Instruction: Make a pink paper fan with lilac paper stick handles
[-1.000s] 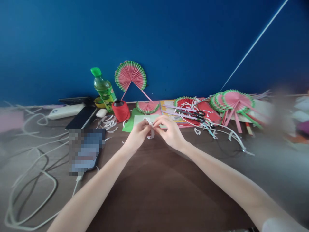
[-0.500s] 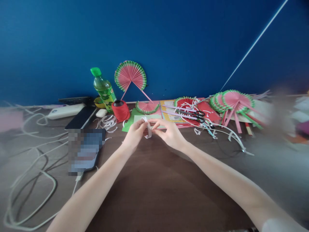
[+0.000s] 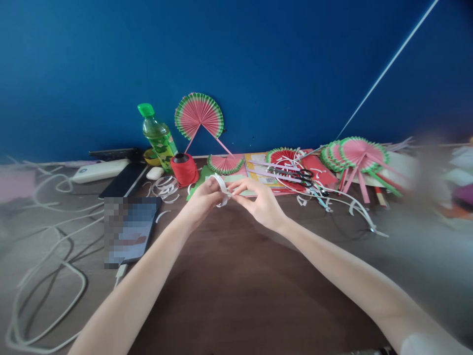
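Observation:
A thin white roll of tape [image 3: 222, 184] is gripped in my left hand [image 3: 204, 201], which is closed round its near side. It stands on edge, tilted, above the table. My right hand [image 3: 262, 204] faces it from the right, with thumb and forefinger pinched together at the roll's right edge. What those fingertips pinch looks like the end of the tape, though it is too small to be sure. Behind the hands lie green paper [image 3: 199, 183] and a small pleated pink paper fan [image 3: 226, 164].
Scissors [image 3: 305, 175] rest on papers and white strips at back right, beside several pink-and-green pleated fans [image 3: 356, 153]. On the left are a phone [image 3: 138, 231], white cables [image 3: 83, 276], a red thread spool [image 3: 185, 171] and a green bottle [image 3: 158, 135]. A blue wall [image 3: 258, 74] stands behind.
My left hand has shifted slightly left with the tape roll, which has turned and tilted. My right hand has stayed almost in place, its fingertips still by the roll.

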Demonstrator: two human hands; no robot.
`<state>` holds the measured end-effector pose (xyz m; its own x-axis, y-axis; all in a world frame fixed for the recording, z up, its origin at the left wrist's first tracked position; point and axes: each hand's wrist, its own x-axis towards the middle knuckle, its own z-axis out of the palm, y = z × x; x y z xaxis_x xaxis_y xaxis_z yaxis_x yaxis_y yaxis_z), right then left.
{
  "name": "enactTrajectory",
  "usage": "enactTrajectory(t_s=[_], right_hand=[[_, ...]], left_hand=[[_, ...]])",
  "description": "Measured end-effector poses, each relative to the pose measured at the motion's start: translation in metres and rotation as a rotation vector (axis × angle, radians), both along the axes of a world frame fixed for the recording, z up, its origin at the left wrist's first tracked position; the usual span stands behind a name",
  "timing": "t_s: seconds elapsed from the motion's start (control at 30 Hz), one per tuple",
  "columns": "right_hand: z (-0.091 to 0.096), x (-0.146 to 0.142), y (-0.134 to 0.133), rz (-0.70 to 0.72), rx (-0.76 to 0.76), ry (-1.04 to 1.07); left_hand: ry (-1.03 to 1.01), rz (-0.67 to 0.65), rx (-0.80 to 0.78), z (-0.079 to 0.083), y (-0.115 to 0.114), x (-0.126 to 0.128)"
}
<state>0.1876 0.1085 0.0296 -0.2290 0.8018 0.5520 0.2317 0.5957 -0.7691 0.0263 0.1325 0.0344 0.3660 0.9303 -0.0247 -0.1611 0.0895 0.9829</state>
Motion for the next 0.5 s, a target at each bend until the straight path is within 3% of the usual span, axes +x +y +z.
enactTrajectory(t_s=[0.13, 0.23, 0.33, 0.5], right_hand=[[0.0005, 0.0001, -0.0015, -0.039, -0.071, 0.013], [-0.001, 0.0003, -0.0015, -0.054, -0.083, 0.004], [-0.0019, 0.0003, -0.0007, -0.087, -0.108, 0.011], [-0.002, -0.0015, -0.002, -0.082, -0.089, 0.0]], left_hand=[[0.13, -0.06, 0.143, -0.0044, 0.0016, -0.0006], [0.278, -0.005, 0.219, -0.0036, 0.0007, 0.0003], [0.356, 0.072, 0.177, -0.0016, -0.001, 0.0011], [0.288, 0.05, 0.094, -0.0032, -0.0028, 0.0031]])
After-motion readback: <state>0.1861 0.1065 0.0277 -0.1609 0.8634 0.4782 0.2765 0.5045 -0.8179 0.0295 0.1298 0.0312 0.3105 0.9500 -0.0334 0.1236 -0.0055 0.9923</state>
